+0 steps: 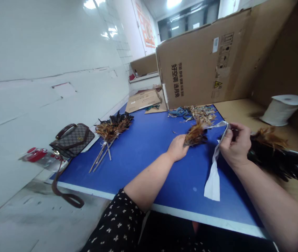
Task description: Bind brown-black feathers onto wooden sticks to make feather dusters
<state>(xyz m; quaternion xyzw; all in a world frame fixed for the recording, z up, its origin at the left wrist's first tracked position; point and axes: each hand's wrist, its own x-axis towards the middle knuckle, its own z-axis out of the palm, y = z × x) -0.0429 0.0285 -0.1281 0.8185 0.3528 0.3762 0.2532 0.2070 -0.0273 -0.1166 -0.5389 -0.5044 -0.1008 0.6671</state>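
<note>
Over the blue tabletop (149, 157), my left hand (178, 148) is closed around the near end of a small bundle of brown feathers (196, 134). My right hand (236, 141) pinches a white ribbon (215, 157) between thumb and fingers. One stretch of the ribbon runs from the fingers to the far end of the feather bundle; its wide loose end hangs down in front. What lies inside my left palm is hidden. Past my right hand lie long black feathers (277, 157) with brown ones on top.
Finished-looking feather dusters (112, 127) with thin sticks lie left. Beside them are a handbag (72, 140) and a plastic bottle (42, 157). Loose feather scraps (203, 113) lie behind the hands. A large cardboard box (201, 63) stands behind; a white spool (282, 110) sits right.
</note>
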